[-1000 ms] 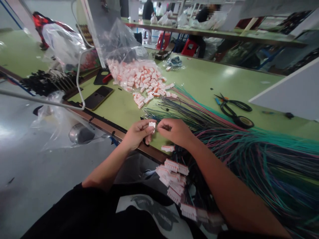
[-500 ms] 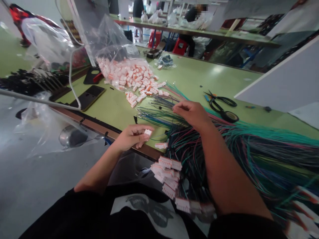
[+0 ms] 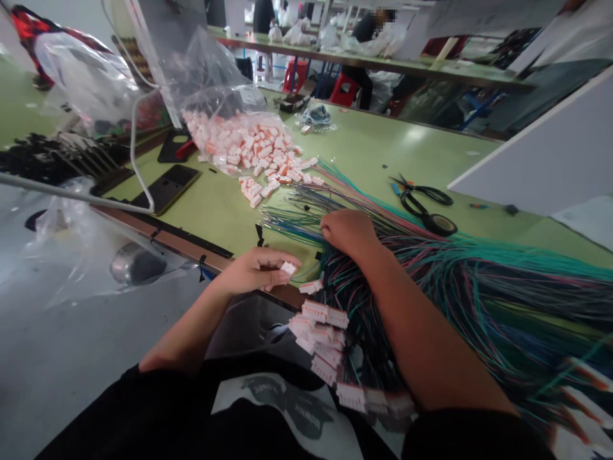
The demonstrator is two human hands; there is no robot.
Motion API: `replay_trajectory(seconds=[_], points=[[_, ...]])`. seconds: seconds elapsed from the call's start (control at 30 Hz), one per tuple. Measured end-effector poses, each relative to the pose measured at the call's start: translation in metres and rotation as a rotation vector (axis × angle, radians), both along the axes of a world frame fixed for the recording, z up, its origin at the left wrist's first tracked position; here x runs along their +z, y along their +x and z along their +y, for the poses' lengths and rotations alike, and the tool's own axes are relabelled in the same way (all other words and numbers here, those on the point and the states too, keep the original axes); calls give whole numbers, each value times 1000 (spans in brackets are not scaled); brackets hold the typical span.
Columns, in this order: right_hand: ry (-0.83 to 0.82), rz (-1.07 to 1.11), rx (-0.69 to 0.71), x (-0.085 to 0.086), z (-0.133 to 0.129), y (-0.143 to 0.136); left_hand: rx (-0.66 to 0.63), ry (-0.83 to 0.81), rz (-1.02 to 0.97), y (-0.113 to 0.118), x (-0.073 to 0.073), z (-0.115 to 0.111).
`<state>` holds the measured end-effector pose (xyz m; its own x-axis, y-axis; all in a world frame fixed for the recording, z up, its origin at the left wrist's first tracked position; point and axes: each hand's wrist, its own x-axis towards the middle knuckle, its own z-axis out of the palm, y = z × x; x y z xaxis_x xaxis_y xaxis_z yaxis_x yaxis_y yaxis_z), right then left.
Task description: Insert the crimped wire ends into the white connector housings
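Observation:
Between thumb and fingers my left hand grips a small white connector housing at the table's front edge. My right hand lies over the spread wires, its fingers curled; whatever is between its fingertips is hidden. Beside the left hand rests another white and orange connector. Several wired connectors hang in a cluster over the edge near my lap. Behind the hands, loose connector housings spill from a clear plastic bag.
Black scissors and a roll of black tape lie right of the wires. A phone sits on the left, near a thin white metal frame. A white panel stands on the right. People work at a table behind.
My right hand has moved left and down toward the near part of the wires, its fingers more curled. The left hand, still gripping the connector housing, has shifted slightly right and down.

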<state>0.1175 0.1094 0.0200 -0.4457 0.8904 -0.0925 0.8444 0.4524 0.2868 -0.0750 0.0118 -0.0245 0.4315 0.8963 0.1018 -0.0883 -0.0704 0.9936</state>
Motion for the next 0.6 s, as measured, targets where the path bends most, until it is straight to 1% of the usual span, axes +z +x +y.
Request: replay_trajectory(seconds=[0.1,0.17,0.2,0.3,0.37,0.43,0.6], points=[[24,-35,34,-1,1,-6,-13,-67,-17,0,0,0],[11,-27,28,-1,2,-6,7,-121,-39,0,-2,0],[-4,-11,1,-1,3,-4,24,-144,-56,0,-4,1],[-19,83,-137,1,6,4,66,-186,-117,0,-10,1],[-18,157,-184,0,9,10,71,-193,-144,0,-12,2],[-28,233,-170,-2,11,13,68,-195,-152,1,-13,3],[-24,480,-1,-10,16,13,100,-221,-143,3,-12,5]])
